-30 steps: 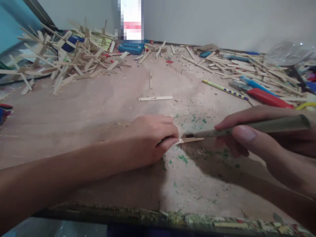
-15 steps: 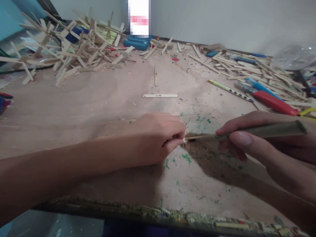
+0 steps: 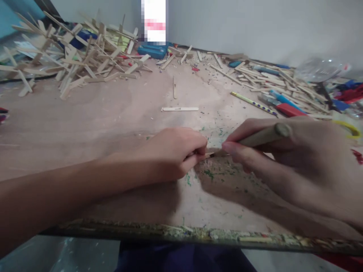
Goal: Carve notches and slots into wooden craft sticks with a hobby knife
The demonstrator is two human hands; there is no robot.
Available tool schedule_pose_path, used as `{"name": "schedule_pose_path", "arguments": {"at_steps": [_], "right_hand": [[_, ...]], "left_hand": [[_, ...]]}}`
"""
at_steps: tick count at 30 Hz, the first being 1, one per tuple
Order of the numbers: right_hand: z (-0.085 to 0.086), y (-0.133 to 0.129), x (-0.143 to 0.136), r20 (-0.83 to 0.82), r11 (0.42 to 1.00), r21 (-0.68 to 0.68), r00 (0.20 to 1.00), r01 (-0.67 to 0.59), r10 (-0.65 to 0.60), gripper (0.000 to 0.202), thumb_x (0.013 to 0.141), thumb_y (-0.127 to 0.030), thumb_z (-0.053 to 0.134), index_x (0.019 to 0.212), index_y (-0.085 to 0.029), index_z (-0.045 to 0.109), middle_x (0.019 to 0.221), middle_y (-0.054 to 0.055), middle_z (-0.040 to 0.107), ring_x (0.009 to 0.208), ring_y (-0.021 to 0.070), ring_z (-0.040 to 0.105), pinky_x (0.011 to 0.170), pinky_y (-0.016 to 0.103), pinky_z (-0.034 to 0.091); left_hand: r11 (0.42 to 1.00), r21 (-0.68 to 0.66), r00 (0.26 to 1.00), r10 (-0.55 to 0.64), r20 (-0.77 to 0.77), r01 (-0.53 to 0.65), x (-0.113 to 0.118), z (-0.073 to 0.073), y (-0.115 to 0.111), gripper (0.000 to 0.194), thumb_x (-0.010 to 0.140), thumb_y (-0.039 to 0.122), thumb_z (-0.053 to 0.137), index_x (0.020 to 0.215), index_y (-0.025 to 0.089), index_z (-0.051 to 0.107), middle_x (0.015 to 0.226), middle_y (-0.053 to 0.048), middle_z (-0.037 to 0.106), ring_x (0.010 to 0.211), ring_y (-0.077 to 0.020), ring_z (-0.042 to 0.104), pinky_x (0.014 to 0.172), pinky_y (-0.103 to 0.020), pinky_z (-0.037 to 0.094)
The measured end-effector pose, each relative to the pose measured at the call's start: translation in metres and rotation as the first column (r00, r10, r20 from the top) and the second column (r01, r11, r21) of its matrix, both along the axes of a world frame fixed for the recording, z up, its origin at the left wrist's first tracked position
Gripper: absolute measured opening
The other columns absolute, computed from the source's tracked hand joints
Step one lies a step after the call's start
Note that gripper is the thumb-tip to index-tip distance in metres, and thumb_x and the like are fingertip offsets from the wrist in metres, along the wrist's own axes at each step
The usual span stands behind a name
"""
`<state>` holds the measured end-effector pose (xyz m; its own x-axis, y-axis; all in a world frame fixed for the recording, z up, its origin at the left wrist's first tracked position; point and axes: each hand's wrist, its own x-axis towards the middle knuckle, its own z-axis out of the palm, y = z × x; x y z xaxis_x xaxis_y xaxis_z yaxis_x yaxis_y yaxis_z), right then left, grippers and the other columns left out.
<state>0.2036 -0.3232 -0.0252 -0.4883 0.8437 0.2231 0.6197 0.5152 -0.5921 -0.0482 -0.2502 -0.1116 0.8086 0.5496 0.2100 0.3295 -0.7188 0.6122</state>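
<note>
My left hand (image 3: 181,153) rests on the board, fingers pinched on a pale wooden craft stick (image 3: 209,155); most of the stick is hidden under the fingers. My right hand (image 3: 272,162) is closed around a slim tapered tool (image 3: 263,136) with a grey-green handle. The tool's dark tip meets the stick just right of the left fingertips; its exact kind cannot be made out. Beyond the hands lies a flat craft stick (image 3: 184,109) with a small slit in its middle. A second stick (image 3: 174,88) lies behind it, pointing away.
Joined craft sticks (image 3: 82,60) pile up at the back left, beside a blue box (image 3: 153,50). To the right lie loose sticks (image 3: 295,85), a patterned pencil (image 3: 253,102), a red-handled cutter (image 3: 289,110) and yellow scissors handles (image 3: 350,129). Green shavings (image 3: 209,173) dot the wooden board.
My right hand has moved left and the tool has turned steeper, its rear end now raised toward me. The left hand keeps its pinch. The view has shifted slightly right.
</note>
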Motion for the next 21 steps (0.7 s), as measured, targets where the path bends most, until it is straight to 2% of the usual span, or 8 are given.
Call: {"name": "schedule_pose_path", "arguments": {"at_steps": [2, 4, 7, 10, 16, 18, 21], "right_hand": [[-0.001, 0.0, 0.001, -0.003, 0.999, 0.022, 0.999, 0.036, -0.036, 0.032, 0.123, -0.025, 0.077, 0.091, -0.025, 0.085, 0.086, 0.001, 0.088, 0.057, 0.0124, 0.07, 0.046, 0.029, 0.044], [-0.004, -0.001, 0.004, -0.075, 0.996, 0.021, 0.993, 0.088, -0.086, 0.031, 0.12, -0.028, 0.082, 0.09, -0.025, 0.087, 0.074, -0.002, 0.082, 0.056, 0.0117, 0.068, 0.049, 0.027, 0.046], [-0.015, -0.002, 0.011, -0.3, 0.969, -0.153, 0.925, 0.196, -0.234, 0.038, 0.112, -0.046, 0.1, 0.083, -0.026, 0.089, 0.067, -0.002, 0.078, 0.053, 0.0119, 0.069, 0.047, 0.023, 0.05], [-0.03, -0.001, 0.019, -0.457, 0.921, -0.329, 0.818, 0.21, -0.35, 0.045, 0.101, -0.064, 0.111, 0.084, -0.026, 0.094, 0.069, 0.001, 0.082, 0.053, 0.0152, 0.077, 0.049, 0.022, 0.061], [-0.055, -0.003, 0.032, -0.573, 0.899, -0.399, 0.716, 0.182, -0.399, 0.037, 0.099, -0.062, 0.113, 0.093, -0.029, 0.098, 0.074, 0.003, 0.088, 0.047, 0.0223, 0.078, 0.046, 0.03, 0.067], [-0.056, -0.004, 0.035, -0.56, 0.901, -0.385, 0.726, 0.198, -0.399, 0.033, 0.101, -0.061, 0.111, 0.093, -0.031, 0.099, 0.073, 0.003, 0.088, 0.049, 0.0218, 0.078, 0.047, 0.03, 0.067], [-0.049, -0.009, 0.036, -0.505, 0.905, -0.345, 0.764, 0.249, -0.403, 0.023, 0.105, -0.05, 0.109, 0.093, -0.031, 0.102, 0.071, 0.005, 0.084, 0.058, 0.0179, 0.079, 0.054, 0.025, 0.063]], "left_hand": [[1.0, -0.011, 1.0, -0.023, -0.006, 0.023, -0.002, 0.005, 0.0, 0.016, 0.108, 0.013, 0.069, 0.095, 0.023, 0.074, 0.09, 0.0, 0.075, 0.085, -0.021, 0.067, 0.08, -0.034, 0.046], [0.999, -0.017, 0.999, -0.034, -0.004, 0.034, -0.003, 0.008, -0.001, 0.015, 0.109, 0.014, 0.07, 0.097, 0.022, 0.074, 0.093, -0.001, 0.078, 0.087, -0.0206, 0.069, 0.081, -0.033, 0.048], [0.999, -0.016, 0.999, -0.03, 0.015, 0.03, -0.005, 0.009, -0.002, 0.017, 0.114, 0.017, 0.07, 0.098, 0.022, 0.074, 0.093, -0.001, 0.078, 0.087, -0.0199, 0.069, 0.082, -0.032, 0.048], [1.0, -0.008, 0.999, -0.026, 0.034, 0.026, -0.005, 0.008, -0.003, 0.018, 0.115, 0.017, 0.07, 0.099, 0.022, 0.074, 0.093, -0.001, 0.079, 0.088, -0.0201, 0.07, 0.084, -0.033, 0.048], [0.998, 0.047, 0.991, -0.036, 0.126, 0.03, -0.004, -0.005, -0.002, 0.023, 0.115, 0.016, 0.064, 0.093, 0.023, 0.068, 0.085, 0.001, 0.072, 0.081, -0.0197, 0.062, 0.08, -0.035, 0.043], [0.996, 0.077, 0.985, -0.048, 0.167, 0.036, -0.004, -0.01, -0.002, 0.024, 0.117, 0.016, 0.063, 0.095, 0.023, 0.069, 0.084, 0.001, 0.071, 0.078, -0.0189, 0.06, 0.079, -0.036, 0.042], [0.996, 0.082, 0.982, -0.052, 0.181, 0.037, -0.006, -0.013, -0.003, 0.024, 0.118, 0.017, 0.063, 0.096, 0.023, 0.07, 0.086, 0.002, 0.073, 0.077, -0.0183, 0.06, 0.078, -0.036, 0.043]]}}
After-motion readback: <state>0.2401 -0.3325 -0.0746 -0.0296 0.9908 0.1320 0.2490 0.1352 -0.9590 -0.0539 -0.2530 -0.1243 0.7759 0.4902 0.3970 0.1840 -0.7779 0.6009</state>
